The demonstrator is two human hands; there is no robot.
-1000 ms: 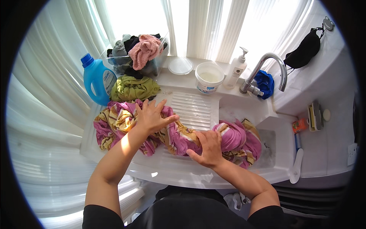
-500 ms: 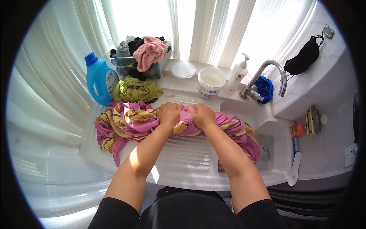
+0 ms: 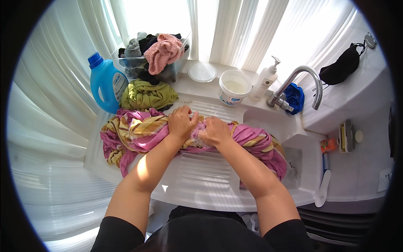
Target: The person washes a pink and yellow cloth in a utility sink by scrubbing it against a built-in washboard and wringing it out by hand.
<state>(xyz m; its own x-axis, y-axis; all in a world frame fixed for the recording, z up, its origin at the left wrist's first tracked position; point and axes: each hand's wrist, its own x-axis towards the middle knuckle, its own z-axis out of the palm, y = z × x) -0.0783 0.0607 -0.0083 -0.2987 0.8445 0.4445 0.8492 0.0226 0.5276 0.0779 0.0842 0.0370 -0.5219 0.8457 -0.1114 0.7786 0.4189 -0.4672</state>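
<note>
A long bundle of pink and yellow striped cloth lies across the ribbed washboard of a white sink. Its right end hangs into the basin. Near the bundle's middle, my left hand is closed on the cloth, fingers curled over its far side. My right hand grips the same cloth just to the right, knuckles up. White suds show on the fabric between the two hands. The fingertips are partly hidden in the folds.
Behind the bundle stand a blue detergent bottle, green cloth, a clear bin of clothes, a white tub, its lid and a pump bottle. A curved faucet rises at the right, and a white-handled brush lies near the basin.
My right hand has shifted slightly left and nearer to me, closer to my left hand. More suds show between them. The view has also moved a little.
</note>
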